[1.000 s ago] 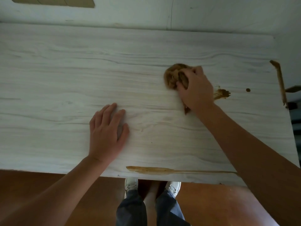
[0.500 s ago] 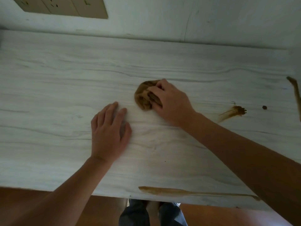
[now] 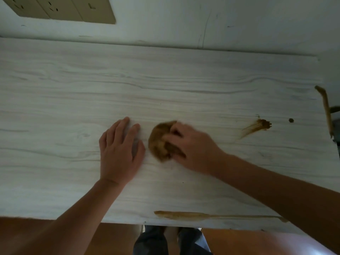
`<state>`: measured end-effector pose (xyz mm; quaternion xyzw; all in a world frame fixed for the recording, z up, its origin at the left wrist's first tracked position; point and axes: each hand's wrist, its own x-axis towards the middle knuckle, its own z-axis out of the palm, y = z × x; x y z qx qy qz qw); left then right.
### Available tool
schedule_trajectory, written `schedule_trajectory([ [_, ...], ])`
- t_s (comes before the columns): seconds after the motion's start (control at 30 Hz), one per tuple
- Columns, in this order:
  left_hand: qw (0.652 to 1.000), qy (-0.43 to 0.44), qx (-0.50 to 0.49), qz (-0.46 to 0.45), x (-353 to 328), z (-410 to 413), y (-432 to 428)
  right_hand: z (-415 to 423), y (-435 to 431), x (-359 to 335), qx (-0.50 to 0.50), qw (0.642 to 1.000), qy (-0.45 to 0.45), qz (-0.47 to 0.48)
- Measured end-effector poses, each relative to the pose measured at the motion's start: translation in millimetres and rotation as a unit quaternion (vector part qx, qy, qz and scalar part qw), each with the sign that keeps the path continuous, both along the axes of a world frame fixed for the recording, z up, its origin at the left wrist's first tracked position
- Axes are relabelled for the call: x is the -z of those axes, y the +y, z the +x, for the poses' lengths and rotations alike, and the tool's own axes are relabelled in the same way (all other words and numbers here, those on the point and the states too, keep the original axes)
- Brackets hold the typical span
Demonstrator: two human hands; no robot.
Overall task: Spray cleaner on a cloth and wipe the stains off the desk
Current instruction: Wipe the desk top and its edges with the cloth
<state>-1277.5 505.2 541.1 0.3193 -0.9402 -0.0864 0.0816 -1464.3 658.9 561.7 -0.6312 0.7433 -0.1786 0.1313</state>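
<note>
A brown cloth (image 3: 159, 142), bunched into a soft, rounded wad, sits at the middle of a pale desk (image 3: 55, 107). Its slightly longer side runs from far to near. The right hand (image 3: 195, 150) grips it from the right, fingers curled over the crumpled fabric and pressing it to the surface; motion blur softens the hand and the cloth. Just left of the wad, but apart from it, the left hand (image 3: 119, 153) lies flat on the desk, palm down, fingers straight and close together.

The desktop is smooth, whitish laminate with grey wood-grain lines running left to right. A feathered brown smear (image 3: 257, 127) marks it to the right of the cloth, with a small dark dot (image 3: 291, 120) beyond. A long, thin brown streak (image 3: 202, 216) runs along the near edge, and another streak (image 3: 326, 109) follows the right edge.

Beyond the far edge a pale wall carries a beige socket plate (image 3: 64, 10) at the upper left. Dark jeans (image 3: 152, 242) show below the near edge, over an orange-brown floor (image 3: 239, 242).
</note>
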Motion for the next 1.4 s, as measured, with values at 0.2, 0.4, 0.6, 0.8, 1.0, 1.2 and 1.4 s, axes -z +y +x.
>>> schedule_trajectory([
  [0.2, 1.0, 0.011, -0.004, 0.002, -1, -1, 1, -39, 35, 0, 0.08, 0.997, 0.016, -0.004],
  [0.4, 1.0, 0.018, -0.009, 0.003, -1, -2, 5, -165, 58, -3, 0.238, 0.968, 0.072, 0.037],
  [0.6, 0.995, 0.038, -0.055, 0.08, -11, -10, 32, -160, 107, 1, 0.351, 0.932, 0.081, 0.041],
  [0.8, 0.993, 0.043, 0.093, 0.058, -16, -58, 115, -43, 153, -2, 0.169, 0.985, 0.047, 0.001],
  [1.0, 0.99, -0.005, 0.138, 0.027, 3, -75, 136, -84, 177, -6, 0.163, 0.984, 0.065, 0.01],
  [1.2, 0.991, 0.008, 0.132, 0.025, 3, -74, 137, -175, 167, 0, 0.47, 0.876, 0.082, 0.067],
  [1.4, 0.992, 0.006, 0.125, 0.032, 1, -75, 138, -80, 143, 4, 0.311, 0.949, 0.058, 0.003],
])
